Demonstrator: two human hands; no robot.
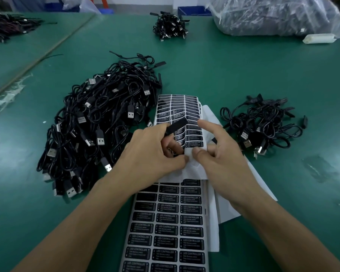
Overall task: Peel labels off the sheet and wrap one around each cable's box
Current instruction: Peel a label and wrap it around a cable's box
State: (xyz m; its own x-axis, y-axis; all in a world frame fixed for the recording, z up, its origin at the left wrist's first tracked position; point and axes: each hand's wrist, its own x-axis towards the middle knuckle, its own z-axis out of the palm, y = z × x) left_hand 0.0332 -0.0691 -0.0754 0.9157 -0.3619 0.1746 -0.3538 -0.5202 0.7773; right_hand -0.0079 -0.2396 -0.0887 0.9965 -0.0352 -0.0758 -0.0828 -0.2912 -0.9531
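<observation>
A long white label sheet (166, 228) with rows of black "LED CONTROLLER" labels runs from the bottom edge up the middle of the green table (214, 75). My left hand (153, 154) grips a slim black cable box (176, 125) between thumb and fingers, its end sticking up to the right. My right hand (220, 152) pinches the curled edge of the sheet (188, 154) with its thumb, index finger stretched over the labels. Both hands meet above the sheet's folded part.
A big heap of black USB cables (98, 126) lies to the left. A smaller pile (263, 126) sits to the right, another bundle (170, 26) at the back. A clear plastic bag (279, 14) of cables fills the far right corner, with more cables (6, 26) far left.
</observation>
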